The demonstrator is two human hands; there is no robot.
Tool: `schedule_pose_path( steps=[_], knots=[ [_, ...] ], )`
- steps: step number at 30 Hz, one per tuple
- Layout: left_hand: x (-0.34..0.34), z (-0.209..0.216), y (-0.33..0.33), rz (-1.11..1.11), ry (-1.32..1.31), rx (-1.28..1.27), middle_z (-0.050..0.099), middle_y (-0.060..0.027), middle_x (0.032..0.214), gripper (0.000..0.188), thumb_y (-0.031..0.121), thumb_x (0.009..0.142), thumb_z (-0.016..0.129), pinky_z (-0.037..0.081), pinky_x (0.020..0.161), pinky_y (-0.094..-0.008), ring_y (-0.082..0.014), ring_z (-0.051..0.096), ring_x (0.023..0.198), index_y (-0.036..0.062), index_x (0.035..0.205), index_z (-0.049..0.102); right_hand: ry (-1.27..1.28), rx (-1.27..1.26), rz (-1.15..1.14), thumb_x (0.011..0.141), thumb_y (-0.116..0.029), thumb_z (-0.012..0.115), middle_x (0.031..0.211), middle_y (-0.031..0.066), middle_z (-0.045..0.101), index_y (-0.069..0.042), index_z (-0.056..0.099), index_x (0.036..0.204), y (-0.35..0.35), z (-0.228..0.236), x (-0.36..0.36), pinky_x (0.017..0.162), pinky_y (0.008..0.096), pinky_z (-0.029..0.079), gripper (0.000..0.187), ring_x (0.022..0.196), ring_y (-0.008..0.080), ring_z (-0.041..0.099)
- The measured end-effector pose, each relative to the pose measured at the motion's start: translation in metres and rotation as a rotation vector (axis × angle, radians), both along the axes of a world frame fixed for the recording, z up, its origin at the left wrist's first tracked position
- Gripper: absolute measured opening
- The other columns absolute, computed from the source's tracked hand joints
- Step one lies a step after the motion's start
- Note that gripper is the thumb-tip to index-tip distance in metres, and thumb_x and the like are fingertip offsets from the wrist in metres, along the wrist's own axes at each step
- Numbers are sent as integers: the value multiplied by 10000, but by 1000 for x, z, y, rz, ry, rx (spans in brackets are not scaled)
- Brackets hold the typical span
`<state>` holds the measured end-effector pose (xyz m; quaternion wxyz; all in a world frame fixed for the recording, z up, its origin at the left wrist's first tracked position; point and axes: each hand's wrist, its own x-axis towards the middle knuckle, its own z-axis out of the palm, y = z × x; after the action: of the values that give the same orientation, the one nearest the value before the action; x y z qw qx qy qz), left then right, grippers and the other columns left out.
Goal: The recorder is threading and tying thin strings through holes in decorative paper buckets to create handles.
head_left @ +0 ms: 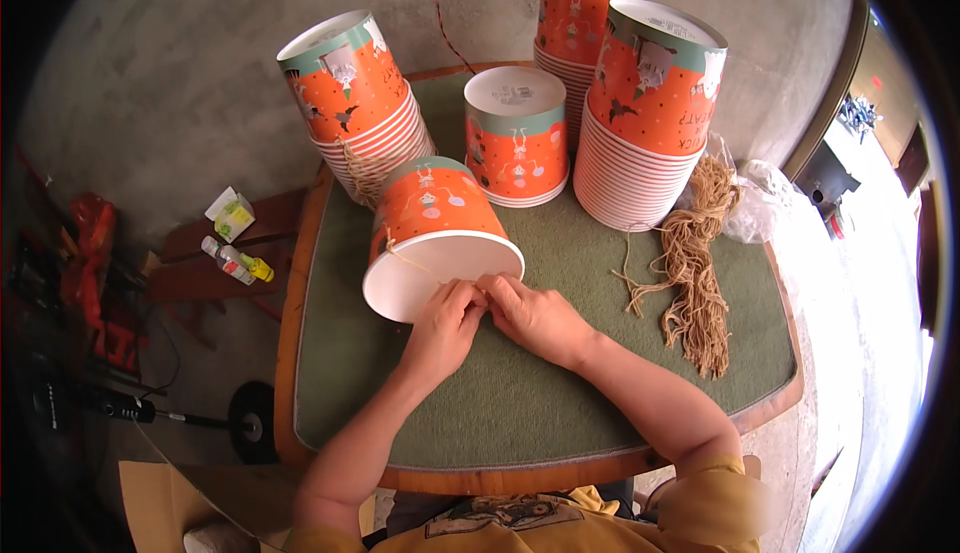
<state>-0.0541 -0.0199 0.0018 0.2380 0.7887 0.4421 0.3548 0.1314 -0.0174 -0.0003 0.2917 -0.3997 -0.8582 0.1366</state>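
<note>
An orange paper bucket point(440, 203) with a green base band lies tilted on its side, its white mouth facing me. A thin tan cord point(405, 254) comes through its wall near the rim and runs across the opening toward my fingers. My left hand point(445, 328) and my right hand point(540, 321) meet in front of the lower right rim. Both are closed, fingertips pinched together around the cord's end, which the fingers mostly hide.
Upside-down stacks of matching buckets stand at the back left point(345, 83), back middle point(515, 138), far back point(580, 13) and right point(650, 103). A bundle of tan cords point(700, 263) lies at the right, beside a clear plastic bag point(765, 203). Bottles point(235, 261) rest on a bench point(190, 278).
</note>
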Motion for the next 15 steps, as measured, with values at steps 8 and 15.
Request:
schedule_pose_path(
  steps=[8, 15],
  knots=[
    [3, -1, -3, 23, 0, 5, 606, -161, 950, 117, -26, 862, 585, 477, 814, -478, -380, 587, 941, 10, 963, 539, -65, 36, 7, 874, -106, 611, 1005, 172, 586, -40, 397, 1171, -5, 3, -4, 558, 454, 571, 372, 671, 363, 674],
    [2, -2, -3, 23, 31, 28, 600, -157, 951, 117, -21, 859, 576, 476, 821, -481, -375, 582, 950, 12, 964, 535, -45, 61, -4, 867, -133, 631, 870, 166, 634, -40, 411, 1104, -6, 3, -4, 542, 436, 558, 335, 665, 352, 673]
  ],
)
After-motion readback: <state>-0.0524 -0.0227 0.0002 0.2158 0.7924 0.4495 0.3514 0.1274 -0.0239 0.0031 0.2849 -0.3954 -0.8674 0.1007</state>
